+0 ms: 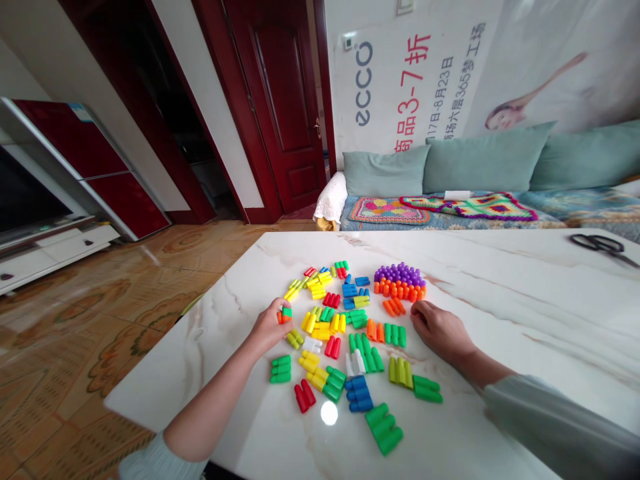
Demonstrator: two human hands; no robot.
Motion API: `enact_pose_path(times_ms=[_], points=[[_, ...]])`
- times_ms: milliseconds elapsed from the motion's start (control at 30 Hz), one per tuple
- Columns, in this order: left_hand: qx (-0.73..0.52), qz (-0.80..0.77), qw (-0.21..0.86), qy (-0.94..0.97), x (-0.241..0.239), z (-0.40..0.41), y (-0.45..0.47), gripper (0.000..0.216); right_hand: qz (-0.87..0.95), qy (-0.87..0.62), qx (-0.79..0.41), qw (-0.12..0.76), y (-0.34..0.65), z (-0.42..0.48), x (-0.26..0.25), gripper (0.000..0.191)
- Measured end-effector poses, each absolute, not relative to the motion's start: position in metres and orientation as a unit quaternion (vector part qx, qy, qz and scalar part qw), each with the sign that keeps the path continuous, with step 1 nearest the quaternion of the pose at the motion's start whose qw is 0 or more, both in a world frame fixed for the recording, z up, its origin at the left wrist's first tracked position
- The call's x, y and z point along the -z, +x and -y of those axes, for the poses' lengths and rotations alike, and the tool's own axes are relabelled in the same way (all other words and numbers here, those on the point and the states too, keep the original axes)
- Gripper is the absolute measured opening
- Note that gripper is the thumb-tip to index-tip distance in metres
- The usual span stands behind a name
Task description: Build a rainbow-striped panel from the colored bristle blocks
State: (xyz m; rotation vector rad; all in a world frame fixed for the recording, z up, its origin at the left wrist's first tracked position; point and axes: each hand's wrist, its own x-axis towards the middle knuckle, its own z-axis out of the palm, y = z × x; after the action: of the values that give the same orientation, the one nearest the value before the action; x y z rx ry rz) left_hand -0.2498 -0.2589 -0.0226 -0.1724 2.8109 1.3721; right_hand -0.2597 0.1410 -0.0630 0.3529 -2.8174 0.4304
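Note:
My left hand [267,327] pinches a small green and orange plastic toy block [286,313] at the left side of the scattered pieces. My right hand [443,328] rests on the table with its fingers curled in; what they hold, if anything, is hidden. Just left of it lies an orange toy block [394,307]. Behind that, orange pieces [400,289] and purple pieces [399,273] are packed in rows. Ribbed blocks of joined rounded tubes lie between my hands, among them yellow [321,330], blue [359,394], green [384,429], red [305,396] and white [355,363] ones.
The blocks lie on a white marble-patterned table [225,300]. Black-handled scissors [597,243] are at its far right. Beyond the table stands a sofa with green cushions [480,163] and crocheted mats [387,210]. A red door [280,100] is behind on the left.

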Motion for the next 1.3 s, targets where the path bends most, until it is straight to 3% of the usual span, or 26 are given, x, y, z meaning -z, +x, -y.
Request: enact_pose_path(times_ms=[167, 300, 567, 800, 967, 1167, 1233, 1300], points=[[-0.679, -0.731, 0.029, -0.057, 0.008, 0.248, -0.240, 0.039, 0.972, 0.120, -0.145, 0.140, -0.259, -0.141, 0.062, 0.020], [-0.736, -0.675, 0.022, -0.047, -0.003, 0.236, -0.236, 0.041, 0.973, 0.120, -0.147, 0.135, -0.259, -0.141, 0.062, 0.021], [-0.661, -0.749, -0.011, -0.049, 0.004, 0.216, -0.239, 0.025, 0.972, 0.117, -0.154, 0.132, -0.259, -0.141, 0.062, 0.021], [-0.572, -0.820, 0.026, 0.023, 0.030, 0.202, -0.244, 0.025, 0.972, 0.117, -0.156, 0.135, -0.258, -0.141, 0.061, 0.020], [-0.551, -0.831, 0.026, 0.074, 0.021, 0.194, -0.243, 0.038, 0.972, 0.115, -0.157, 0.132, -0.257, -0.140, 0.060, 0.020], [-0.617, -0.753, 0.158, 0.166, -0.004, 0.169, -0.240, 0.045, 0.971, 0.119, -0.157, 0.135, -0.258, -0.141, 0.062, 0.021], [-0.618, -0.752, 0.133, 0.188, -0.007, 0.166, -0.255, 0.046, 0.971, 0.120, -0.157, 0.136, -0.259, -0.141, 0.062, 0.021], [-0.567, -0.805, 0.044, 0.170, -0.007, 0.170, -0.283, 0.043, 0.971, 0.120, -0.157, 0.139, -0.259, -0.141, 0.063, 0.020]])
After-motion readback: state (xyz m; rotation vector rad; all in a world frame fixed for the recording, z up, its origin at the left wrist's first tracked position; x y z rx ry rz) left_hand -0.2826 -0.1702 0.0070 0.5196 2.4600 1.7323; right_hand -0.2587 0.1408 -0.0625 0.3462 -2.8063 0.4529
